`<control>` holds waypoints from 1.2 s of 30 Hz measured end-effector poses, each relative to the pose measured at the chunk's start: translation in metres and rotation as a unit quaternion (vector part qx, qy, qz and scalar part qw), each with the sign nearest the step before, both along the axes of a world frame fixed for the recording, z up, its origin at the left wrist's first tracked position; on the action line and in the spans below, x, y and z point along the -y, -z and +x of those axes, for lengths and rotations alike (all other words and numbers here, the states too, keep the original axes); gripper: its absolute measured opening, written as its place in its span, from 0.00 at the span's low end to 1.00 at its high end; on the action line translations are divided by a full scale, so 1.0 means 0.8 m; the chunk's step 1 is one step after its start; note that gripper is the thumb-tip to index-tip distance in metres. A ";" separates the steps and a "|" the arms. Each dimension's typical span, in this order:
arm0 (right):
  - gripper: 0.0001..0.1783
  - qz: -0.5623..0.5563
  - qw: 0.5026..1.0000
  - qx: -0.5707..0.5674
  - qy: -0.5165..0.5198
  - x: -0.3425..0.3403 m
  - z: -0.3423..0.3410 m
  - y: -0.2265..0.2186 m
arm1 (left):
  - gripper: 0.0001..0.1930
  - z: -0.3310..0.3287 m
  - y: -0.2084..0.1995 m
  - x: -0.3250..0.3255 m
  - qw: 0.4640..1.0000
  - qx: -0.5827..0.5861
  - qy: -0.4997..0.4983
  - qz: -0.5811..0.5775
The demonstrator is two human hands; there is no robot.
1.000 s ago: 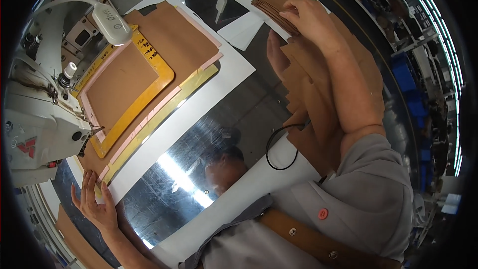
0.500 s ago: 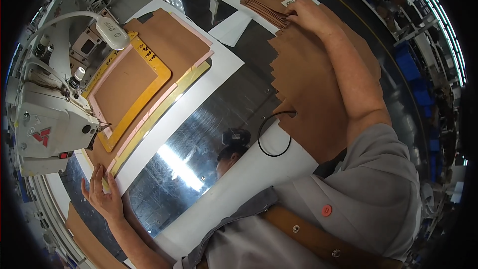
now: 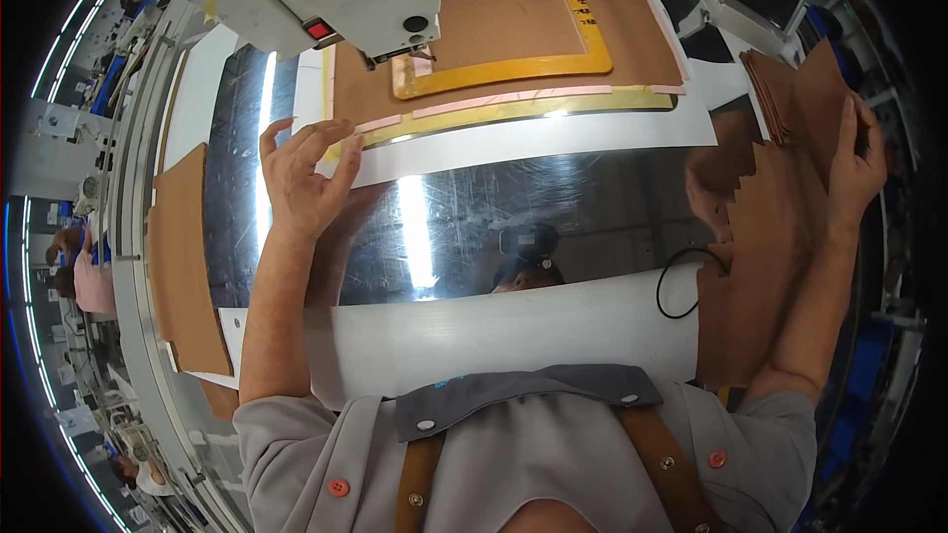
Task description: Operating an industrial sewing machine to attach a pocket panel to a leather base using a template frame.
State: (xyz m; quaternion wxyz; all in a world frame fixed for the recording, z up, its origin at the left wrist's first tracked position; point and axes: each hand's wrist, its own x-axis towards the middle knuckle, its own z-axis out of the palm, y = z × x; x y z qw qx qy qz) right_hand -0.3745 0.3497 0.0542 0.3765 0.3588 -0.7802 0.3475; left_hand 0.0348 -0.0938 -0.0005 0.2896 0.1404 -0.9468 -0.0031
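Observation:
My right hand (image 3: pixel 857 153) is at the far right, its fingers closed on the edge of a brown leather-like panel (image 3: pixel 818 84) that stands up from a small stack of brown panels (image 3: pixel 768 99). More brown panels with notched edges (image 3: pixel 760 237) lie under my right forearm. My left hand (image 3: pixel 304 178) has its fingers spread, with the fingertips by the near left corner of a template with a yellow strip (image 3: pixel 513 111) and pink edging. On that template lies a brown sheet (image 3: pixel 360 104), under a yellow frame (image 3: pixel 504 82) beneath the sewing machine head (image 3: pixel 346 0).
A shiny metal plate (image 3: pixel 583 207) covers the table's middle, with a white rolled edge (image 3: pixel 494 331) close to my body. A black cord loop (image 3: pixel 660 286) hangs at the right. Brown boards (image 3: pixel 183 257) lie at the left, beside a metal rail (image 3: pixel 128 188).
The view has swung left. My right hand has raised a brown panel's edge from the stack. My left hand stays by the template's corner, its fingers more spread.

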 end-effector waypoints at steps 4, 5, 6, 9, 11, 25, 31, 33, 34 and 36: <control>0.08 0.105 0.971 0.086 -0.197 0.104 0.145 -0.011 | 0.22 -0.006 -0.004 -0.057 0.857 -0.041 0.071 0.508; 0.07 0.160 0.946 0.092 -0.268 0.129 0.167 -0.008 | 0.26 -0.014 -0.009 -0.079 0.752 -0.028 0.132 0.645; 0.08 0.201 0.921 0.061 -0.327 0.149 0.190 -0.008 | 0.29 -0.026 -0.015 -0.101 0.674 0.032 0.111 0.730; 0.11 0.246 0.817 0.131 -0.504 0.187 0.236 0.024 | 0.34 -0.059 -0.010 -0.160 0.535 0.037 0.108 0.837; 0.13 0.267 0.778 0.155 -0.548 0.194 0.237 0.033 | 0.28 -0.070 0.001 -0.168 0.559 0.057 0.117 0.819; 0.15 0.261 0.724 0.440 -0.464 0.322 0.110 0.051 | 0.16 -0.088 0.004 -0.101 0.758 0.021 0.172 0.629; 0.18 0.380 0.840 0.219 -0.320 0.430 0.076 0.011 | 0.12 -0.109 0.012 -0.052 0.734 0.007 0.103 0.672; 0.18 0.423 0.850 0.165 -0.267 0.448 0.077 0.003 | 0.11 -0.113 0.008 -0.043 0.772 0.010 0.073 0.632; 0.18 0.400 0.842 0.191 -0.308 0.470 0.051 0.033 | 0.11 -0.113 0.010 -0.041 0.770 0.013 0.079 0.633; 0.18 0.380 0.828 0.218 -0.350 0.494 0.039 0.051 | 0.12 -0.102 0.018 -0.034 0.875 0.026 0.059 0.480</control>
